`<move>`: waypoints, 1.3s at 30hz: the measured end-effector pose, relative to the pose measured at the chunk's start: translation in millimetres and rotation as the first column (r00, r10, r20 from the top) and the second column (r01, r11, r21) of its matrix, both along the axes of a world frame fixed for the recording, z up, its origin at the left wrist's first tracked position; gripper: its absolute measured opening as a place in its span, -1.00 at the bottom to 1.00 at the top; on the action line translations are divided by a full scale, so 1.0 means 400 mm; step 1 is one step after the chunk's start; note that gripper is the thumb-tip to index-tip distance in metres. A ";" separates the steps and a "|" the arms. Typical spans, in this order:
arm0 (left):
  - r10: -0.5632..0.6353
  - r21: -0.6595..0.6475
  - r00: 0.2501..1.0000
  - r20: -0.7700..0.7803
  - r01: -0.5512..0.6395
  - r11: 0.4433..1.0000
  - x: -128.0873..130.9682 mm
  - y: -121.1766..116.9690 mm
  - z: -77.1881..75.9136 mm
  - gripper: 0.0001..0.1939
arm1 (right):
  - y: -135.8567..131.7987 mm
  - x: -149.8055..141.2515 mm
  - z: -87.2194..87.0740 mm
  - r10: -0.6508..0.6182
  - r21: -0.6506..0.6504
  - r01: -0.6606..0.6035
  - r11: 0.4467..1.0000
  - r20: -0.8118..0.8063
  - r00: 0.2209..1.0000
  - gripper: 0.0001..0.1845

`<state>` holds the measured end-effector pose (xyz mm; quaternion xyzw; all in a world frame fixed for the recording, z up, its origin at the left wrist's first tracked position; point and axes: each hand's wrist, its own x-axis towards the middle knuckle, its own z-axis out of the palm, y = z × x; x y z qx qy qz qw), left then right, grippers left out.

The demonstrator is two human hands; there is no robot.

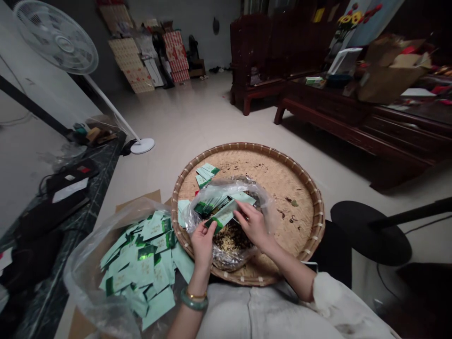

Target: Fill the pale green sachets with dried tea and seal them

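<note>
My left hand (203, 242) pinches the lower left end of a light green sachet (226, 214) with a dark green band. At the sachet's upper right end, the fingers of my right hand (253, 224) close on its edge. Both hands are above an open clear plastic bag (231, 259) holding dark and pale yellow dried bits, perhaps tea (231, 238). A row of similar sachets (212, 205) lies in the bag behind my hands. The bag rests in a round woven bamboo tray (300, 188), where a small stack of sachets (206, 172) lies at the far left.
Left of the tray, a large plastic bag (79, 263) holds a heap of filled-looking green sachets (141, 268). A white standing fan (143, 145) is beyond it. A black round stand base (370, 230) is at right, a dark wooden table (335, 117) farther back.
</note>
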<state>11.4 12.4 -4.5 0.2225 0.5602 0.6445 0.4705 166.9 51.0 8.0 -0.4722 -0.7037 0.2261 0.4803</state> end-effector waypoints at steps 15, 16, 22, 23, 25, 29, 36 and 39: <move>-0.080 -0.042 0.992 -0.095 0.077 0.996 0.021 -0.025 0.007 -0.66 | -0.002 -0.003 -0.006 -0.083 -0.103 0.070 0.992 -0.133 0.988 -0.63; -0.083 -0.042 0.991 -0.104 0.079 0.996 0.021 -0.025 0.007 -0.66 | -0.002 -0.002 -0.001 -0.057 -0.080 0.047 0.996 -0.130 0.990 -0.66; -0.105 -0.044 0.988 -0.114 0.100 0.994 0.021 -0.031 0.012 -0.70 | -0.007 -0.005 0.007 -0.067 -0.113 0.042 0.993 -0.220 0.973 -0.77; -0.106 -0.043 0.987 -0.118 0.102 0.994 0.021 -0.031 0.013 -0.70 | -0.007 -0.006 0.007 -0.080 -0.143 0.047 0.989 -0.238 0.968 -0.75; -0.104 -0.039 0.986 -0.133 0.100 0.994 0.020 -0.031 0.014 -0.71 | -0.007 -0.006 0.008 -0.083 -0.172 0.042 0.984 -0.241 0.967 -0.65; -0.103 -0.040 0.982 -0.158 0.098 0.994 0.020 -0.032 0.015 -0.73 | -0.007 -0.002 0.013 -0.010 -0.065 0.001 0.998 -0.126 0.992 -0.65; -0.154 -0.055 0.979 -0.133 0.148 0.987 0.028 -0.037 0.013 -0.72 | -0.011 -0.004 0.001 -0.018 0.224 0.013 0.975 0.017 1.000 -0.64; -0.163 -0.048 0.977 -0.134 0.158 0.986 0.030 -0.038 0.009 -0.72 | -0.008 -0.003 -0.015 -0.025 0.280 0.016 0.960 0.029 0.999 -0.64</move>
